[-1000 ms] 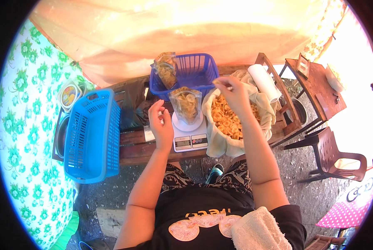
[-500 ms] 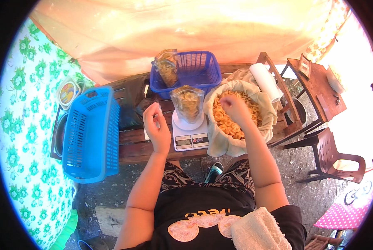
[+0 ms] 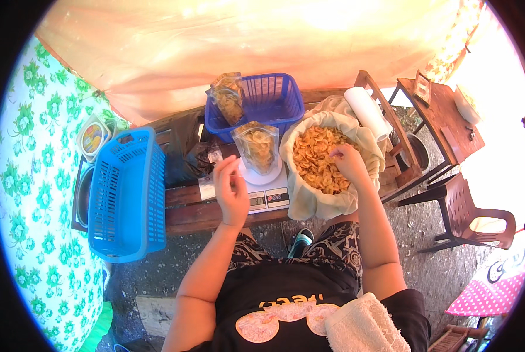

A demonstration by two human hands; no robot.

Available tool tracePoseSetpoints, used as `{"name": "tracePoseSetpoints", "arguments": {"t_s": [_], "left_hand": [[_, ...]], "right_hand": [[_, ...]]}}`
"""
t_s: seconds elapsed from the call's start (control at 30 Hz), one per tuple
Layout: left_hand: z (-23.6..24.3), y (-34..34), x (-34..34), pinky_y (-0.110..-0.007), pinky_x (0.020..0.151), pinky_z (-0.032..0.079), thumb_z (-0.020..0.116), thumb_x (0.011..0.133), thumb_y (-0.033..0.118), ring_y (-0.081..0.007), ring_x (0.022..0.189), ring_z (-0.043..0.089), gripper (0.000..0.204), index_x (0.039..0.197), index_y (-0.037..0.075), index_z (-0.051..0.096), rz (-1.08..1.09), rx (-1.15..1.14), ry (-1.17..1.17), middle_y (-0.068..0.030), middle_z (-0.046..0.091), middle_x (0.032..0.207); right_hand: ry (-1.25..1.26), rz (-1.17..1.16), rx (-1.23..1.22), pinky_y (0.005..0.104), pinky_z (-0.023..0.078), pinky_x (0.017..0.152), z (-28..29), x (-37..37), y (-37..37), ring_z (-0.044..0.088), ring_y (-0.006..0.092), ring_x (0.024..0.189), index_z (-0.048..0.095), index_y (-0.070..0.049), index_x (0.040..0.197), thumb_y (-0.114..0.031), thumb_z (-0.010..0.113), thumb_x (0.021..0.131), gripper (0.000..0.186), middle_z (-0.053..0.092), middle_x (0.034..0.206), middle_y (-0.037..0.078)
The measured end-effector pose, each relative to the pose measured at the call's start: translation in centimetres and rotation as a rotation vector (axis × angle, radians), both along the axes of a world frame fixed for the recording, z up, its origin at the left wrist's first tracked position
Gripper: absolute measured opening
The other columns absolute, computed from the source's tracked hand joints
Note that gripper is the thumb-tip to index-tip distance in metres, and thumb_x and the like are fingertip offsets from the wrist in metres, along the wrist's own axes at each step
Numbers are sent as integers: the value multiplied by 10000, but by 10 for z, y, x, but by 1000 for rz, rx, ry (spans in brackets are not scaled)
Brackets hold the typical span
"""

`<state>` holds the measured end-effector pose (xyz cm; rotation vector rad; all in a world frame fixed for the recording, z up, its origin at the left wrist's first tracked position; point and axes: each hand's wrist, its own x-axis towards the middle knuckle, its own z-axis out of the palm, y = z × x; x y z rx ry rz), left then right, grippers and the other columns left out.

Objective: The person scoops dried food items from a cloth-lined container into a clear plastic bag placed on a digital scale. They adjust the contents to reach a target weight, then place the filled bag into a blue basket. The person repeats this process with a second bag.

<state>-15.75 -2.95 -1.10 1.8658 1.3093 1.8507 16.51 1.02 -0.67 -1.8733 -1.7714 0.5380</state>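
My right hand (image 3: 351,165) hovers over the right side of a heap of banana chips (image 3: 315,155), its fingers pinched together; whatever they hold is too small to make out. A pale cloth (image 3: 312,205) lines the round container under the chips. My left hand (image 3: 232,192) is raised beside the white kitchen scale (image 3: 268,200), fingers loosely bent and apart with nothing visible in them. On the scale's round plate stands a clear pouch (image 3: 256,149) partly filled with chips. Its top looks unsealed.
Behind the scale, a dark blue basket (image 3: 280,100) holds filled pouches (image 3: 227,102). A light blue basket (image 3: 119,199) sits at the left end of the wooden table (image 3: 186,218). A white roll (image 3: 368,112) lies behind the chips. At right are a brown chair (image 3: 459,205) and small table (image 3: 450,120).
My right hand has moved right and slightly nearer across the chips, uncovering their middle. My left hand has shifted slightly right and nearer, and its fingers have straightened somewhat. The view has shifted a little.
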Motion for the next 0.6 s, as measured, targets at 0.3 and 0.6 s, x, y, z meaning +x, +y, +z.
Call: {"name": "tracePoseSetpoints", "arguments": {"t_s": [0.3,0.6], "left_hand": [[5,-20,33,-289,728,512,544,897,-64,-229,974,601,270,1139,23,626,-289,-103,33,-133,578,1203],[3,-21,49,-284,697,514,554,895,-67,-231,910,618,263,1133,22,623,-358,-138,29,-132,590,1172]], "right_hand": [[94,-107,80,392,506,836,-16,-4,6,638,309,960,703,-45,992,-121,654,822,193,666,964,135],[-429,81,251,402,501,815,-16,-11,-9,622,303,915,709,-52,971,-178,672,812,207,647,922,121]]}}
